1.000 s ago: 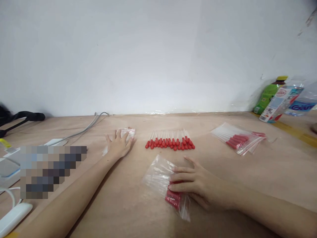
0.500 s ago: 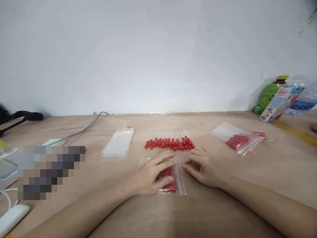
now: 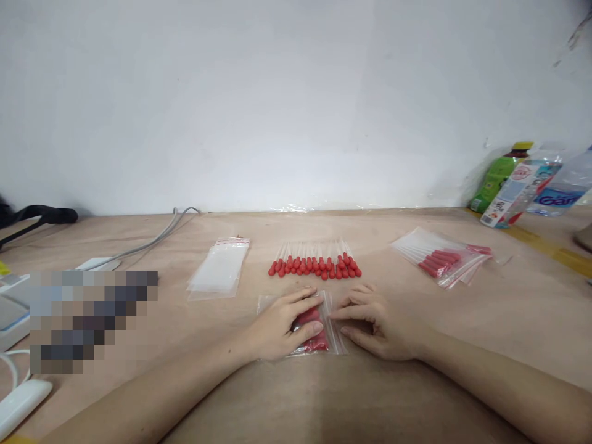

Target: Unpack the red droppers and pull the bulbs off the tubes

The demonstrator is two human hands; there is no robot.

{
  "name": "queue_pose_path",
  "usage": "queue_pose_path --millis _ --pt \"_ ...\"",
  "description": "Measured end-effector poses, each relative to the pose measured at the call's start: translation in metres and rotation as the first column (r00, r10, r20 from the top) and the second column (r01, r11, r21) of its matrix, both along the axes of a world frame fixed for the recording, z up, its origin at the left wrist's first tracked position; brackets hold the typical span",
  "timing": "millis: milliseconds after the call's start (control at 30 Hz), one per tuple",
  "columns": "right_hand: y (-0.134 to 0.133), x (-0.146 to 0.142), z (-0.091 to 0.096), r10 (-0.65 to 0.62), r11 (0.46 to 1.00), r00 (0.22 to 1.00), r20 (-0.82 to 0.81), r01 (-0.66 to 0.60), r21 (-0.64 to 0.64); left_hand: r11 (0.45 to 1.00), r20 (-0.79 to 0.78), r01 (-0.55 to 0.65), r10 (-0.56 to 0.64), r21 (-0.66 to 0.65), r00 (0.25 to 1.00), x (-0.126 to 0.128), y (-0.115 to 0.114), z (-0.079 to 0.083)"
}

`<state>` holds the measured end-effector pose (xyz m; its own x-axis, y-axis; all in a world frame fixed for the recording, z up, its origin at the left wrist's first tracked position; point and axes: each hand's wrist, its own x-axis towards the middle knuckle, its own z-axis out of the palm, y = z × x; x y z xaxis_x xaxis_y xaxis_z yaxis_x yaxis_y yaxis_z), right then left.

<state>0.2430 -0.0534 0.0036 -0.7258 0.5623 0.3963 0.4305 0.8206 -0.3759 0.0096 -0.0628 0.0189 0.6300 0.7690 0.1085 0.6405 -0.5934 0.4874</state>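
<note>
A clear zip bag lies flat on the table before me, with red-bulbed droppers inside it. My left hand rests on the bag with thumb and fingers spread, covering much of it. At the zip end, my right hand has its fingers apart, and its fingertips touch or nearly touch the bag's edge. Just beyond both hands is a row of loose droppers, red bulbs toward me and clear stems toward the wall.
On the left lie flat zip bags. Filled bags of droppers overlap at right. Bottles, one green, and a carton stand at the back right. A grey cable and white plugs occupy the left side.
My right hand has moved slightly left and toward me, bringing its fingers to the bag's zip end. My left hand stays spread on the bag.
</note>
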Motion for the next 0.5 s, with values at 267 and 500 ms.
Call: queue_pose_path --millis 267,500 --pt "-0.002 -0.022 -0.014 -0.552 0.822 0.832 -0.043 0.536 -0.192 1.0 0.043 -0.017 0.017 0.006 0.999 0.001 0.002 -0.002" --pt "-0.008 -0.038 -0.005 -0.628 0.715 0.777 0.035 0.594 -0.369 0.999 0.095 0.001 -0.004 0.036 0.995 0.003 0.002 -0.001"
